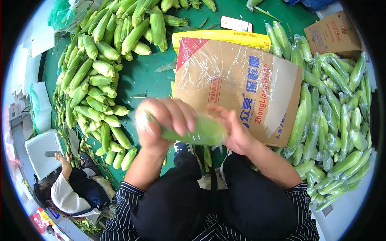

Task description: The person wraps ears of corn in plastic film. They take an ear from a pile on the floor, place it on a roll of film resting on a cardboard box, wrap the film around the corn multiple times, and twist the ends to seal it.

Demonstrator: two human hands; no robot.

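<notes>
My left hand [165, 122] is closed around a green ear of corn in its husk [200, 132], held level above my knees. Clear plastic film appears to cling to the ear, and motion blurs it. My right hand [238, 131] is by the ear's right end with its fingers spread; whether it touches the ear is hard to tell. Just beyond both hands lies a cardboard box [223, 78] with film over its top and printing on it. A yellow printed film carton [256, 38] shows along the box's far edge.
Unwrapped corn ears [99, 72] are heaped on the green floor [144, 75] at left. Film-wrapped ears [337, 120] pile up at right, near another cardboard box [333, 34]. A phone-like card [236, 24] lies beyond. Another person [75, 192] sits at lower left by a white foam box [43, 153].
</notes>
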